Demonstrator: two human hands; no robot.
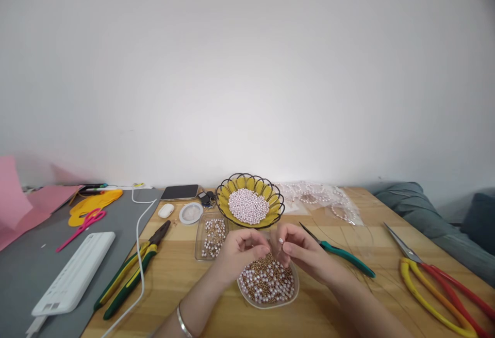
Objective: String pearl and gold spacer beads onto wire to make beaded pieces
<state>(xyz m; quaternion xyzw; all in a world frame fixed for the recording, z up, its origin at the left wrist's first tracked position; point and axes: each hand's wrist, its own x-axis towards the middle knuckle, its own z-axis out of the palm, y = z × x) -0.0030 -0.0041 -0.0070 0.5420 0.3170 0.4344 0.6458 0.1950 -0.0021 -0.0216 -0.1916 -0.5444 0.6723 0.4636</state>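
Note:
Both of my hands hover over a clear plastic box [266, 307] of mixed white pearl beads and gold beads [266, 281]. My left hand [245, 250] has thumb and forefinger pinched together; whatever lies between them is too fine to make out. At the fingertips of my right hand [299, 249], also pinched, a small white pearl bead [280, 240] shows. A yellow basket [276, 204] with a looped black wire rim stands just beyond, holding pale pink beads [248, 206]. Left of my hands sits a smaller clear tray [198, 245] with loose pearl and gold beads [214, 237].
Green-handled pliers [348, 258] and large red-and-yellow-handled scissors [421, 271] lie at right. Beaded strands in plastic bags [320, 198] lie behind. Leftward are big pliers [133, 271], a white cable [139, 255], a power strip [75, 273], pink scissors [83, 227] and a phone [180, 192].

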